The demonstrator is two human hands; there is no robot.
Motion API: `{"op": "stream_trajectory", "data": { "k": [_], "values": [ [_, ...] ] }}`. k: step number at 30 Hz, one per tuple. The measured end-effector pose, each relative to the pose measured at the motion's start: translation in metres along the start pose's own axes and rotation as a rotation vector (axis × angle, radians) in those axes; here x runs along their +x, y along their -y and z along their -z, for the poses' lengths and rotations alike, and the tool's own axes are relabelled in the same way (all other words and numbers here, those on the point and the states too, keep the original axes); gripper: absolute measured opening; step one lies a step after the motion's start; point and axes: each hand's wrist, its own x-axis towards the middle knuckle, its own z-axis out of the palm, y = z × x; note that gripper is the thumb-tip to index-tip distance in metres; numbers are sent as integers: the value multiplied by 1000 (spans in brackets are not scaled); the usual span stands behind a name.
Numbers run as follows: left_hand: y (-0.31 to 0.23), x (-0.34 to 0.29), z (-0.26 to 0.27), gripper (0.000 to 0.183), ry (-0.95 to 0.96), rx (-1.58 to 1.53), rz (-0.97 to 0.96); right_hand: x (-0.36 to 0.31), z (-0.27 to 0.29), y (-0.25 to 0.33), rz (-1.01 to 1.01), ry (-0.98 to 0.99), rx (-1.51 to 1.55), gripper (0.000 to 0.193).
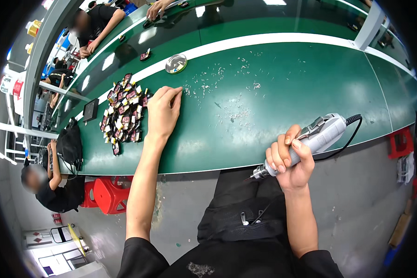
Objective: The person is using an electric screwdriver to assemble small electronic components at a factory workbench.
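My right hand (289, 160) is wrapped round a grey electric screwdriver (320, 133), held near the table's front edge. Its metal tip points down to the left, and a black cord (352, 139) leaves its back end. Over the green tabletop, my left hand (162, 113) has thumb and fingers pinched together at the near left side of the scattered tiny pale pieces (238, 113). Whatever is in that pinch is too small to make out. Just left of this hand lies a heap of small black devices (123, 111) with reddish and yellow patches.
A round shallow dish (176, 63) stands beyond my left hand, by the white strip (264, 41). One more small device (145, 55) lies across it. A black bag (70, 143) rests at the table's left end; red stools (111, 194) stand below. People work at left and opposite.
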Motion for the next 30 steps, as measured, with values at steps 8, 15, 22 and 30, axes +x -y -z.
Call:
{"op": "stream_trajectory", "data": {
  "k": [8,15,22,30],
  "values": [
    [1,0,6,7,19,-133,184,-1,-2,-2,8,-26,-19,9],
    [-22,-12,13,11,4,-199,247,-5,1,1,8,-7,-19,9],
    [-102,-72,20,8,73,-801,456,-2,-1,2,47,-13,-21,9],
    [-160,-120,20,12,101,-1445,678,-10,-45,17,157,13,12,13]
  ]
}}
